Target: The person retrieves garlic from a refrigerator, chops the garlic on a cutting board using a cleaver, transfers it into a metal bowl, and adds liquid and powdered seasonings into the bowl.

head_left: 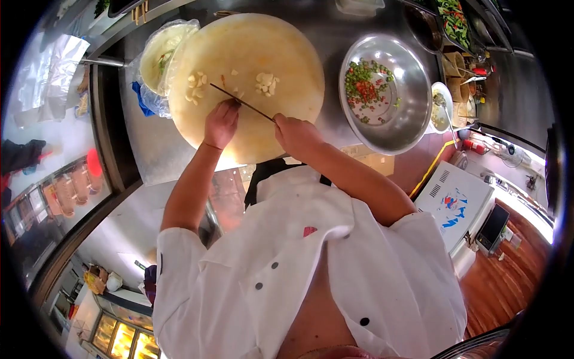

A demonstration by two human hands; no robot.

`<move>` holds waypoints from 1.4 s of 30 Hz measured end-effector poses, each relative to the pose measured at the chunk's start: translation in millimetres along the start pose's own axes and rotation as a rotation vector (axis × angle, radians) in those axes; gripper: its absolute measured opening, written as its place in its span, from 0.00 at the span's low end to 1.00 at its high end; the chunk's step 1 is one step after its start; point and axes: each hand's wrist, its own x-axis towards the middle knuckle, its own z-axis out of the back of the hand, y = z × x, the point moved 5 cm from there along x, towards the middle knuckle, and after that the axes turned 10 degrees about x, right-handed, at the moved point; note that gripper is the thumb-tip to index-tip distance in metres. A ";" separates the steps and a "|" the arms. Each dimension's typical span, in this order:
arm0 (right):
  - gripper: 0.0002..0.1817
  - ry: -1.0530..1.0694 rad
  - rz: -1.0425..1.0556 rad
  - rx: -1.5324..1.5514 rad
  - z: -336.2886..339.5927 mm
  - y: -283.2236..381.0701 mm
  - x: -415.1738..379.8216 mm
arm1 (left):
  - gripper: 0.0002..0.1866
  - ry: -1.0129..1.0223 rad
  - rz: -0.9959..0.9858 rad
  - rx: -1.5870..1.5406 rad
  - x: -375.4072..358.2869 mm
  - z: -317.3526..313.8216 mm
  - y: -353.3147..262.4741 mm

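My right hand is closed round the handle of a knife, seen almost edge-on as a dark line slanting across a big round cutting board. Beside the blade, my left hand rests on the board with its fingers bent and pressed together; what lies under the fingertips is hidden. A loose group of garlic cloves lies left of the knife tip. To the right of the blade is a heap of garlic, apparently in smaller pieces. A few pale bits lie near the blade.
Right of the board stands a steel bowl holding chopped green and red peppers. Farther right is a small white bowl with a spoon. A plastic-lined bowl touches the board's left side. A greens tray sits at the back right.
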 end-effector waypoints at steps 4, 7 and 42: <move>0.12 -0.029 0.021 0.029 8.9 10.5 -7.9 | 0.11 0.042 0.003 -0.025 -2.7 -4.2 4.1; 0.12 -0.034 0.018 0.023 -7.6 -1.7 3.4 | 0.11 0.003 -0.002 -0.011 -2.6 -3.4 2.8; 0.12 -0.152 -0.086 0.070 23.5 -38.0 -45.5 | 0.07 0.171 0.038 -0.057 20.7 -6.7 -4.6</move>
